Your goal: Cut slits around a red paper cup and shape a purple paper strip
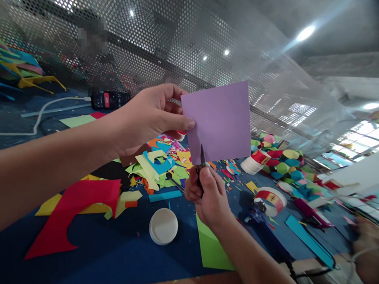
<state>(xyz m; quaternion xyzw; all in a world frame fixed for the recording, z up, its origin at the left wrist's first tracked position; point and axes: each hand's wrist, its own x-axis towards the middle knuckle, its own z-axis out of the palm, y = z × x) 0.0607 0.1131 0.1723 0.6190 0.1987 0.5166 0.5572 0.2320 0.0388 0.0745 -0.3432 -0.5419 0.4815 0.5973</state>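
A square of purple paper (222, 121) is held up above the table by my left hand (153, 114), its left edge pinched between thumb and fingers. Below it, my right hand (209, 196) is closed around a pair of scissors (202, 157), whose blade points upward against the paper's lower left part. The scissors' handles are mostly hidden in my fingers. Beneath both hands lies a heap of colourful paper scraps (159, 164). A light green sheet (212, 246) lies partly behind my right forearm.
On the blue table (119, 264) are a red paper offcut (84, 196), a round white lid (164, 226), a dark blue glue gun (267, 227) and a tape roll (272, 201). A phone (107, 100) with a white cable lies at the back, before a perforated metal screen (171, 37).
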